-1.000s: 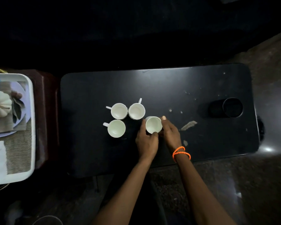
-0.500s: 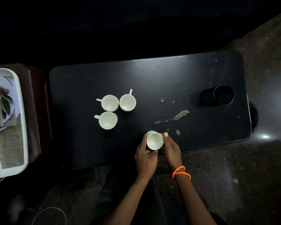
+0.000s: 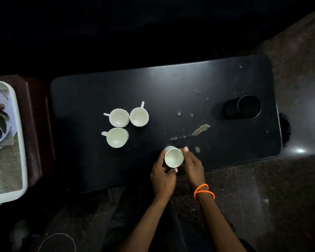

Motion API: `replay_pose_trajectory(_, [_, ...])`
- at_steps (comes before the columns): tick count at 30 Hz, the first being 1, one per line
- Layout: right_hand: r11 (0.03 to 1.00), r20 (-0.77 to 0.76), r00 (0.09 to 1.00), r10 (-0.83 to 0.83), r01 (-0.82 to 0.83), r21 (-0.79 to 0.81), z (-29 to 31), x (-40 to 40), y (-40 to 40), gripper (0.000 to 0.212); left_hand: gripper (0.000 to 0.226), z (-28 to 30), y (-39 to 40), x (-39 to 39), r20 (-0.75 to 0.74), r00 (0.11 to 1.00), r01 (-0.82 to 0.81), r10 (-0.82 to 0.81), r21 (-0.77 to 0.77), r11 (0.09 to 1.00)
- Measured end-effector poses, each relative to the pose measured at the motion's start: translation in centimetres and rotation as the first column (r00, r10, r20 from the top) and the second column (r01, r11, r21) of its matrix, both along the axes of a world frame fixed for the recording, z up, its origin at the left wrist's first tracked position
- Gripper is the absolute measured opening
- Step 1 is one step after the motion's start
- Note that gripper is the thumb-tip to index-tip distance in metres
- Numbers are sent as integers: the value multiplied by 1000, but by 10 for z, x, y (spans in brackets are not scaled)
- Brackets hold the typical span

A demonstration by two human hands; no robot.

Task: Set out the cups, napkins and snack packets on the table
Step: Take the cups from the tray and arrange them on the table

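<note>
Both hands (image 3: 163,176) around cup (image 3: 173,157)

black table (image 3: 171,91), four white cups (image 3: 117,137), dark cylinder (image 3: 248,106)

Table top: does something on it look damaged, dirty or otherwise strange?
Yes. The dark table has a pale scraped or peeled patch right of the cups, with small pale specks around it. Whether that is chipped finish or crumbs cannot be told. Nothing looks spilled.

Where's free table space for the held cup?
Bare: the far strip of the table beyond the three cups, and the near-left corner. Crowded: around those cups, and around the black holder. Both hands hold the cup.
</note>
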State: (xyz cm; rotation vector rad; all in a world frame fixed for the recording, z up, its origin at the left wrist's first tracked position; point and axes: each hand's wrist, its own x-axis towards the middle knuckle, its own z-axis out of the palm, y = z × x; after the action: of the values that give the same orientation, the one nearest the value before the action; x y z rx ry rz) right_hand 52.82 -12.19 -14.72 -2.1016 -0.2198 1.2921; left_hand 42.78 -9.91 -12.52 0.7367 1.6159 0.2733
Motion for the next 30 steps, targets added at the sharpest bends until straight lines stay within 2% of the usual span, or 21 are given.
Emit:
replay_pose_trajectory(2, [1000, 31, 1000, -4, 5, -17, 1, -1, 2, 43, 75, -1, 1, -2, -24, 999, 23, -23, 19, 1000])
replay_pose_trajectory(4, [999, 216, 976, -24, 30, -24, 4, -3, 5, 38, 71, -3, 5, -7, -67, 998, 16, -14, 33, 999])
replay_pose_trajectory(7, [990, 523, 843, -122, 68, 120, 15, -12, 20, 33, 61, -10, 15, -29, -142, 990, 3, 7, 74, 997])
replay_pose_trajectory(10, [966, 622, 771, -135, -38, 256, 27, -35, 46, 34, 50, -17, 29, -67, -220, 973, -39, 71, 147, 988])
replay_pose_trajectory(13, [927, 564, 817, -121, -110, 358, 31, -74, 66, 30, 43, -21, 51, -108, -332, 925, -107, 187, 245, 964])
replay_pose_trajectory(15, [927, 449, 886, -119, -62, 369, 29, -107, 74, 24, 44, -23, 71, -129, -390, 879, -159, 275, 305, 939])
replay_pose_trajectory(16, [944, 345, 929, -133, 13, 328, 27, -123, 76, 21, 49, -23, 82, -136, -391, 868, -179, 308, 332, 926])
replay_pose_trajectory(18, [970, 52, 976, -210, 201, 137, 21, -150, 81, 24, 66, -22, 104, -146, -354, 885, -165, 303, 370, 914])
replay_pose_trajectory(19, [963, -73, 962, -264, 267, 25, 18, -160, 84, 28, 74, -24, 113, -148, -339, 904, -122, 259, 377, 918])
replay_pose_trajectory(21, [948, -195, 928, -316, 305, -89, 10, -174, 89, 32, 82, -27, 123, -149, -307, 942, -8, 131, 372, 928])
replay_pose_trajectory(23, [952, -217, 926, -307, 299, -72, 7, -184, 92, 33, 78, -28, 122, -149, -268, 961, 36, 66, 358, 933])
replay_pose_trajectory(28, [974, -119, 967, -226, 227, -1, 9, -189, 90, 44, 60, -25, 97, -151, -276, 946, -66, 169, 348, 935])
replay_pose_trajectory(30, [973, -92, 969, -228, 230, 11, 10, -186, 89, 45, 49, -26, 84, -155, -283, 941, -97, 184, 296, 950])
